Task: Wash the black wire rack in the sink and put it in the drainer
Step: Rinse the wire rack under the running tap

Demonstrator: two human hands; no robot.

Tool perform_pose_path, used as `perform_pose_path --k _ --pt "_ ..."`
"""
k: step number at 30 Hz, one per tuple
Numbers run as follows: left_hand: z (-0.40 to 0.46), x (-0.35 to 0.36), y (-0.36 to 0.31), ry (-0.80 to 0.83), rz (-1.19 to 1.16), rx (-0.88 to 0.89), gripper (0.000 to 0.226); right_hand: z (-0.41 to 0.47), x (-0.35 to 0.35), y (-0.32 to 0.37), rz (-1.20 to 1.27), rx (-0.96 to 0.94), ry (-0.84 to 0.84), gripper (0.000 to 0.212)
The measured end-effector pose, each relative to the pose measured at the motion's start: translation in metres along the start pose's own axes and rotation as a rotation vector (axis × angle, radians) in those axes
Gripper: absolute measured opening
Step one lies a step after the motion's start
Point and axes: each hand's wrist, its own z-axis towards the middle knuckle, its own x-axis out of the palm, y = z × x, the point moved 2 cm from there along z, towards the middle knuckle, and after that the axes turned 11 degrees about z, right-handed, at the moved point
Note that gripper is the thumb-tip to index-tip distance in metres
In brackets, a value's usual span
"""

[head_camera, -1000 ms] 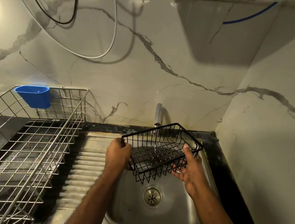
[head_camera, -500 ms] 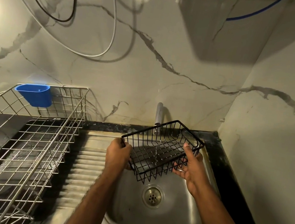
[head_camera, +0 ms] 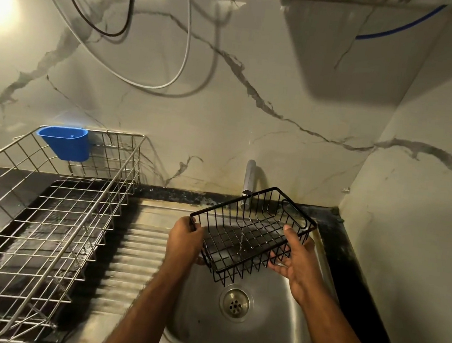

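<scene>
Black wire rack: the black wire rack (head_camera: 251, 235) was held in the air over the sink (head_camera: 279, 335), tilted, its near corner lowest, open side up, at about 12 o'clock from the drain (head_camera: 235, 302) and not touching the basin.
Left hand: the left hand (head_camera: 184, 238) gripped the rack's left corner at 9 o'clock, fingers curled round the top rim wire and wrapped under the side.
Right hand: the right hand (head_camera: 298, 260) cradled the rack's right side at 3 o'clock, thumb laid over the side wires, the other fingers spread and lying under the base.
Tap: the tap (head_camera: 248, 181) stood at 12 o'clock behind the rack, its spout just over the far rim; a thin stream of water (head_camera: 242, 239) fell through the rack's wire floor.
Drainer: the silver wire drainer (head_camera: 44, 224) sat at 9 o'clock, well apart from the rack, on a dark tray (head_camera: 28, 239); its right wall rose between the ribbed draining board (head_camera: 136, 259) and the drainer's floor.
Blue cup: a blue plastic cup (head_camera: 66, 142) hung on the drainer's back rim at 10 o'clock.
In between: the ribbed draining board lay between sink and drainer, with the left forearm (head_camera: 143, 314) crossing its near edge.
Wall: a marble-patterned wall (head_camera: 225, 120) closed in the back and the right side; a white cable (head_camera: 186, 54) and a black cable (head_camera: 103, 30) looped down it above the drainer.
Upper right: a blue tube (head_camera: 398, 31) ran across a pale box at 1 o'clock.
</scene>
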Motion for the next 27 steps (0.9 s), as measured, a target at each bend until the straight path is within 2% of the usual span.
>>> perform_pose_path --k 6,9,14,20,27 --pt "0.001 0.002 0.002 0.005 -0.001 -0.005 0.013 0.001 0.0 0.0 0.01 0.014 0.001 0.096" --pt "0.003 0.002 0.004 0.003 -0.011 -0.017 0.005 0.0 0.002 0.002 0.016 0.014 0.002 0.095" --pt "0.006 0.001 0.004 0.011 -0.03 -0.026 0.016 -0.001 0.002 0.003 0.03 0.005 -0.016 0.098" --pt "0.004 0.007 0.004 0.05 -0.04 -0.048 0.021 -0.026 0.009 0.022 0.05 -0.02 -0.018 0.072" --pt "0.002 0.006 0.002 0.02 -0.044 -0.036 0.028 -0.038 0.011 0.028 0.02 -0.049 -0.043 0.073"
